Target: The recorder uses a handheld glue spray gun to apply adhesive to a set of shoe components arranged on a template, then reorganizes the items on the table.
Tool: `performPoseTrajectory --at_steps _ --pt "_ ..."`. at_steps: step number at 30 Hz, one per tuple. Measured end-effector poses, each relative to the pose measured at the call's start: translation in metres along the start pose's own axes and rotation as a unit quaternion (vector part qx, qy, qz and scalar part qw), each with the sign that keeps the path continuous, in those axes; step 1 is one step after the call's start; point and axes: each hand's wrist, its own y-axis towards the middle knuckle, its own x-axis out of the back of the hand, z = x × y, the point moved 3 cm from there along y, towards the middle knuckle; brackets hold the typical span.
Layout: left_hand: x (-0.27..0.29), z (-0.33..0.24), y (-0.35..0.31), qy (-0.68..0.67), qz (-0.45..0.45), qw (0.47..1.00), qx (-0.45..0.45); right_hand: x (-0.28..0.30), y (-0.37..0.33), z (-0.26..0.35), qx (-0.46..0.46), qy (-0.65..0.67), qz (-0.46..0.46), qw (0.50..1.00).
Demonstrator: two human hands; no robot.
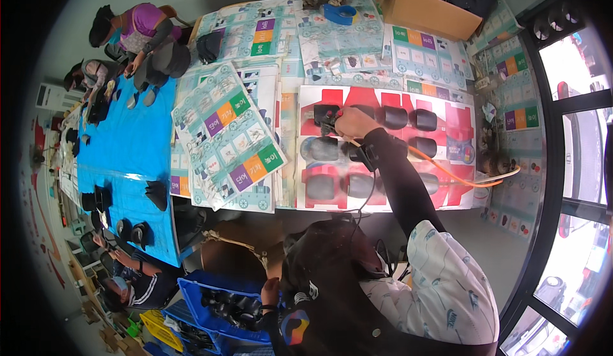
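Observation:
My right hand [355,123] reaches over the table, its fingers wrapped round a small dark spray gun [327,117]. From beneath that hand an orange air hose [440,168] runs off to the right. Below and around the gun, several dark, curved, cup-like pieces [394,118] lie in rows on a red and white printed sheet [460,114]. One piece sits partly hidden behind my hand, another under my forearm. My left hand [271,291] hangs low beside my body, near a blue crate [191,290]; its fingers are too small and dark to read.
Printed sheets [230,139] cover the table to the left. A blue tape dispenser [340,14] and a cardboard box [428,11] stand at the back. Farther left, people sit round a blue-covered table [121,151] with dark pieces. Glazed doors [578,126] stand on the right.

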Motion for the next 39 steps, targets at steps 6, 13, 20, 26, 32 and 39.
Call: performPoseTrajectory --at_steps 6,13,20,26,32,39 --pt "0.003 0.015 0.007 0.012 0.004 0.999 0.031 -0.012 0.034 -0.026 -0.037 0.016 0.060 0.997" --pt "0.008 -0.036 0.013 -0.023 0.014 0.998 0.051 0.003 0.042 -0.031 -0.048 -0.024 0.083 0.995" --pt "0.010 -0.045 0.019 -0.002 0.018 0.999 0.043 0.013 0.032 -0.024 -0.166 0.169 0.061 0.970" --pt "0.008 -0.059 0.026 0.020 0.028 0.999 0.037 0.012 0.029 -0.042 -0.184 0.133 0.071 0.971" --pt "0.007 -0.068 0.030 -0.011 0.038 0.998 0.047 0.030 0.006 -0.021 -0.179 0.081 0.091 0.976" --pt "0.002 -0.058 0.030 -0.046 0.044 0.995 0.078 0.028 0.003 -0.029 -0.193 0.145 0.025 0.970"
